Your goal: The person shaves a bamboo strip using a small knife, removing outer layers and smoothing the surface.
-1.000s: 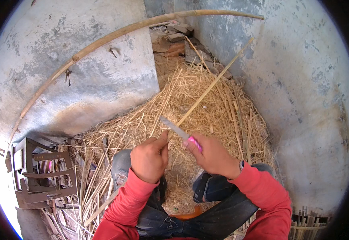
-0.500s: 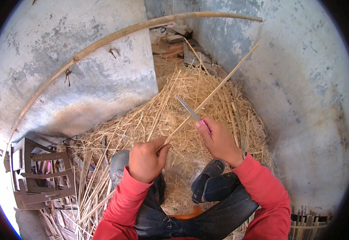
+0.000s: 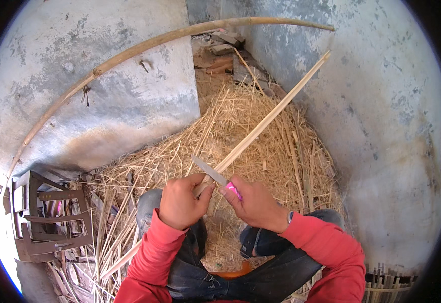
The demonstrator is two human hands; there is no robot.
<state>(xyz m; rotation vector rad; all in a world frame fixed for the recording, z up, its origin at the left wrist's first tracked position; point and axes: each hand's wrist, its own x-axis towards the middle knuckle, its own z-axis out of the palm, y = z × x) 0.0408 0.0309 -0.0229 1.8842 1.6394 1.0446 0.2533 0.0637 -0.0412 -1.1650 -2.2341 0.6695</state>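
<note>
Left hand: from where I stand, the left hand (image 3: 182, 202) is closed around a pale wooden strip (image 3: 271, 117), thumb toward the right hand.
Right hand: the right hand (image 3: 256, 202) is curled tight on the pink handle of a knife (image 3: 209, 169).
Blade: points up and left, crossing the strip just beside the left fingers; I can't tell whether it touches.
Strip: slants from the left hand up and right, over a heap of straw-coloured shavings (image 3: 225, 126).
Left side: 1 broken brown frame (image 3: 54, 220) tilts near loose sticks (image 3: 110, 240).
Walls: 1 long curved pole (image 3: 144, 46) arches before the patchy grey wall (image 3: 144, 96).
</note>
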